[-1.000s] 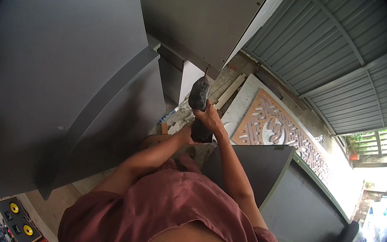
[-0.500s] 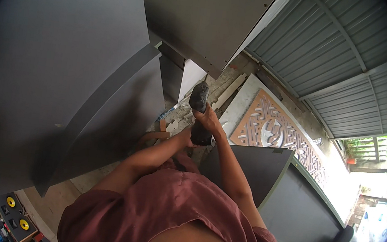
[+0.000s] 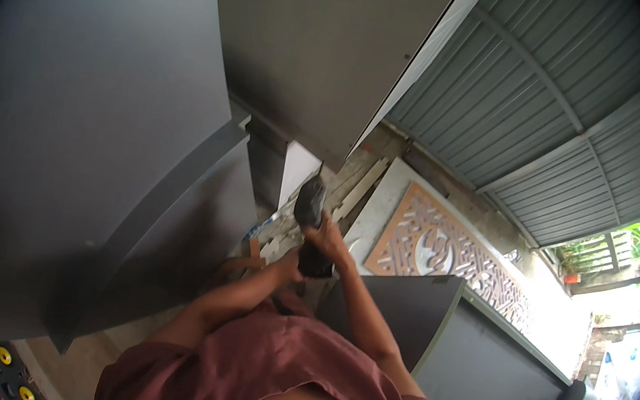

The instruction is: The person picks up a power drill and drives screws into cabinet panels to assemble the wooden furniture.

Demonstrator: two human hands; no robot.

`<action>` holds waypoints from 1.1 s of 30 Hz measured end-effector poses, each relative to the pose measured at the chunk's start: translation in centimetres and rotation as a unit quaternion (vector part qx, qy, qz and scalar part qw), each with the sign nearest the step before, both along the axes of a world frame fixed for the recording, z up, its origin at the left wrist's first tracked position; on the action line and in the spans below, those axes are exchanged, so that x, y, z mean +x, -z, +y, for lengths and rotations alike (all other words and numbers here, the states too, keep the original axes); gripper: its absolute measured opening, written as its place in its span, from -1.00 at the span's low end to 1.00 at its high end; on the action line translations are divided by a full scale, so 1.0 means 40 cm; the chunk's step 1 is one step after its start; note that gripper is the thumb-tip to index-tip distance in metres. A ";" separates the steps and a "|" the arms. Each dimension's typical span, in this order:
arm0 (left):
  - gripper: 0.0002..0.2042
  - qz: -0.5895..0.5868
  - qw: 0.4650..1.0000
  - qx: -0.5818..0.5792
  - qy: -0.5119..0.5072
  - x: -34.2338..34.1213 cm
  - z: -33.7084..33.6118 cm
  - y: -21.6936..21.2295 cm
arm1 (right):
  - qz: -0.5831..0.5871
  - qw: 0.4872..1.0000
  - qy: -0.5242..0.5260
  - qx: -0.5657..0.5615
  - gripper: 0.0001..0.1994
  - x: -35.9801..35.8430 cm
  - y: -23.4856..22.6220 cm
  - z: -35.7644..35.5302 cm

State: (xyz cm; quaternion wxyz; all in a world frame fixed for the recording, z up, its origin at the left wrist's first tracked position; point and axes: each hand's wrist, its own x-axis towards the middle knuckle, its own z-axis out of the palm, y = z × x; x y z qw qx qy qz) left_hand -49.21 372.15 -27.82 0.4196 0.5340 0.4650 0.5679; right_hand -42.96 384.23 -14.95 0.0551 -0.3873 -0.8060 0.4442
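Note:
My right hand [image 3: 324,240] is wrapped round the grip of a black cordless drill [image 3: 309,201]. Against the side of the drill's base is my left hand [image 3: 291,264], its fingers partly hidden and apparently closed on it. The drill's nose points away from me, and a thin bit appears to reach the lower corner of a dark grey cabinet panel [image 3: 306,54]. Whether the tip touches the panel, I cannot tell. A few small dark holes or screw heads dot this panel near its edge.
On my left stands a large grey panel [image 3: 89,132] with a curved grey strip [image 3: 179,175]. A grey cabinet [image 3: 500,358] lies close on my right. Beyond it are a brown carved lattice panel [image 3: 399,242] and a corrugated metal wall [image 3: 539,107]. Yellow discs [image 3: 4,355] show at lower left.
The surroundings have shifted downward and slightly left in view. The drill's nose is now nearer the dark panel's lower corner. Both hands keep their hold.

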 end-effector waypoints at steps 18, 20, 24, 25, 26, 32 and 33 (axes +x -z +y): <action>-0.36 -0.352 0.905 -0.229 -0.063 -0.074 -0.049 -0.744 | 0.208 0.975 0.003 0.073 -0.42 0.027 -0.623 -0.152; -0.37 -0.351 0.909 -0.218 -0.047 -0.074 -0.039 -0.783 | 0.223 0.972 0.008 0.075 -0.42 0.031 -0.635 -0.137; -0.38 -0.342 0.918 -0.198 -0.034 -0.072 -0.025 -0.792 | 0.248 0.967 0.011 0.057 -0.41 0.039 -0.680 -0.137; -0.38 -0.333 0.920 -0.205 -0.040 -0.073 -0.021 -0.778 | 0.242 0.969 0.013 0.051 -0.40 0.041 -0.691 -0.139; -0.38 -0.324 0.921 -0.212 -0.042 -0.070 -0.016 -0.782 | 0.245 0.968 0.014 0.051 -0.40 0.046 -0.690 -0.132; -0.35 -0.314 0.925 -0.204 -0.056 -0.066 0.012 -0.812 | 0.257 0.966 0.015 0.035 -0.40 0.049 -0.715 -0.105; -0.35 -0.314 0.925 -0.204 -0.057 -0.063 0.013 -0.813 | 0.263 0.964 0.010 0.039 -0.40 0.052 -0.710 -0.099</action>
